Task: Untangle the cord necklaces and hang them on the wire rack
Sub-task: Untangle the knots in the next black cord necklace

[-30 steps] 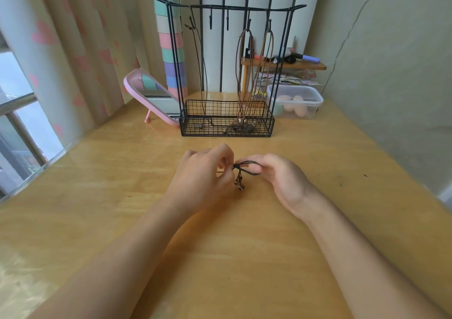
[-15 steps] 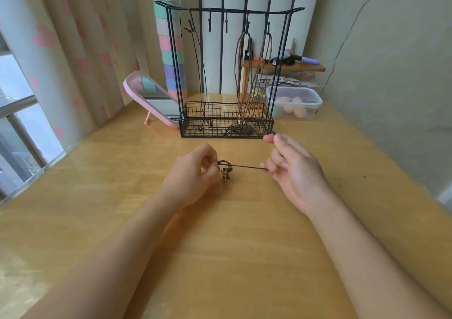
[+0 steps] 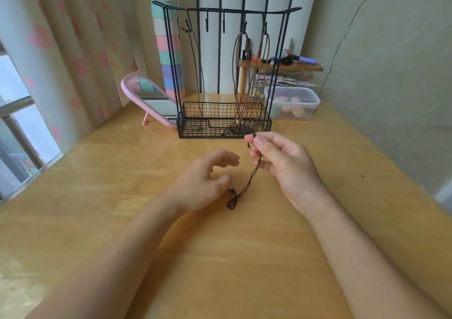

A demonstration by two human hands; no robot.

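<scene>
A dark cord necklace point(image 3: 247, 184) hangs from my right hand point(image 3: 283, 167), which pinches its top end between thumb and forefinger just in front of the rack. The cord's lower loop and small pendant point(image 3: 231, 191) reach the wooden table point(image 3: 220, 257). My left hand point(image 3: 203, 184) hovers beside the pendant with loosely spread fingers and grips nothing. Behind stands the black wire rack point(image 3: 225, 10) with a basket base. One black cord necklace point(image 3: 197, 74) hangs on a left hook and two brown cord necklaces point(image 3: 241, 74) hang on right hooks.
A pink tilted mirror point(image 3: 146, 93) stands left of the rack. Right of the rack sit a clear plastic box point(image 3: 293, 103) and a small wooden shelf point(image 3: 281, 67) with pens. Curtains and a window lie to the left, a wall to the right.
My right hand has lifted its end of the cord up toward the rack, so the cord now hangs down. My left hand has let go and its fingers have spread.
</scene>
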